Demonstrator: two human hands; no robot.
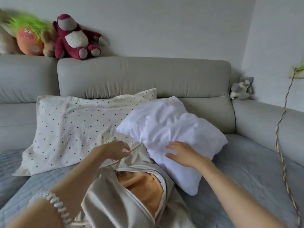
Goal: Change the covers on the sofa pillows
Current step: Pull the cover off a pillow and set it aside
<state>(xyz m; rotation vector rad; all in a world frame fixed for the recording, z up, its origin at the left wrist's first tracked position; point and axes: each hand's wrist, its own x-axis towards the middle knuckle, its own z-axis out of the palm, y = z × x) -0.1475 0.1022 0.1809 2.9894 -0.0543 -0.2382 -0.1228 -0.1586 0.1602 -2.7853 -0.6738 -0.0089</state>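
Note:
A bare white pillow [171, 129] lies on the sofa seat at centre right. My right hand [182, 153] rests on its near edge with fingers spread. In front of me lies a shiny grey-beige satin cover [115, 201], its opening showing an orange lining [141, 183]. My left hand [115, 149] pinches the piped edge of this cover and lifts it. A cream pillow with dark dots [79, 127] lies to the left, against the backrest.
The grey sofa backrest [143, 76] runs behind, with plush toys [74, 37] on top at the left and a small grey plush [241, 88] in the right corner. A braided cord [281, 145] hangs at the right. A blue quilted mat [243, 175] covers the seat.

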